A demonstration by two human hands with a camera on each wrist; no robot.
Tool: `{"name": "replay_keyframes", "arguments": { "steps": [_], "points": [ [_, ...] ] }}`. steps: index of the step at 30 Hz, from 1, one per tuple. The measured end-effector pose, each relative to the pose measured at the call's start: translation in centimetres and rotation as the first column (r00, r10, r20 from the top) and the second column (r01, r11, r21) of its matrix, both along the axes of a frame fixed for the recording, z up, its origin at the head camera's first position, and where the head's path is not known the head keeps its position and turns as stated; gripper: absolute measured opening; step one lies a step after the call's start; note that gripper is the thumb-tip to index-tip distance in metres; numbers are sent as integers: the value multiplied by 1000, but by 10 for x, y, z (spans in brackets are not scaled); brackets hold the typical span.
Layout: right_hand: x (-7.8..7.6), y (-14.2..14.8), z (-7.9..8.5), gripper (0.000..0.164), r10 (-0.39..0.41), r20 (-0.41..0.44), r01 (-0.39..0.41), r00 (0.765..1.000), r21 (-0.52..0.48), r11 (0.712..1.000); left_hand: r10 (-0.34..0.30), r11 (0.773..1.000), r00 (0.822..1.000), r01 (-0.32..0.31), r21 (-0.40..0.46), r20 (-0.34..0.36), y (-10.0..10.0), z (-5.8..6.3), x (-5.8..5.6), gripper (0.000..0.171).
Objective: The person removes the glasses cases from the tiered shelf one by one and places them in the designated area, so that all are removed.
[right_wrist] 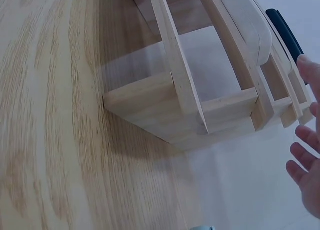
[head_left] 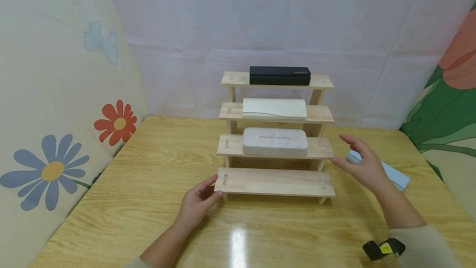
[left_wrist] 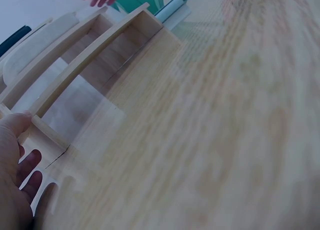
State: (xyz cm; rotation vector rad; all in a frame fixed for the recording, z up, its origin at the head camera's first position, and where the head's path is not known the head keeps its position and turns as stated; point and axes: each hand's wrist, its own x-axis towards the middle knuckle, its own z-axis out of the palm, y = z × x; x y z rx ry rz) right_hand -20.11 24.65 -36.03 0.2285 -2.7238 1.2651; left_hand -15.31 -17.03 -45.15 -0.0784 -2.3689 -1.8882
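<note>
A four-tier wooden display stand (head_left: 275,182) stands on the table. At the left end of its lowest shelf, my left hand (head_left: 197,204) holds the corner, thumb at the front edge and fingers along the side. My right hand (head_left: 366,168) is raised off the stand's right side, thumb and fingers apart, holding nothing. Behind that hand, partly covered by it, a light blue glasses case (head_left: 396,175) lies on the table. One case sits on each upper tier: a black case (head_left: 279,76) on top, a cream case (head_left: 274,108) below, then a pale grey hard case (head_left: 275,142).
The wood-grain table (head_left: 167,152) runs back to a white cloth backdrop (head_left: 178,73). Walls with printed flowers stand at both sides. A black strap with a yellow patch (head_left: 384,248) is on the right wrist.
</note>
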Motion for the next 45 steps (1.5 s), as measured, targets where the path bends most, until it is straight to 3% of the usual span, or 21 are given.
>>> {"name": "replay_keyframes", "arguments": {
  "steps": [11, 28, 37, 45],
  "points": [
    [-5, -14, 0, 72, 63, -22, -63, 998, 24, 998, -3, 1000, 1000, 3, -1, 6, 0, 1, 0, 48],
    [-13, -38, 2, 65, 148, -116, -151, 982, -17, 988, 17, 999, 1000, -16, -33, 12, -1, -1, 0, 49],
    [-15, -48, 8, 64, 165, -83, -167, 983, -16, 986, 15, 999, 1000, -15, -36, 15, 0, 1, 0, 49],
    [-23, -57, 7, 61, 223, -111, -227, 969, -26, 973, 12, 999, 1000, -12, -39, 7, 0, 1, 0, 50]
  ]
}}
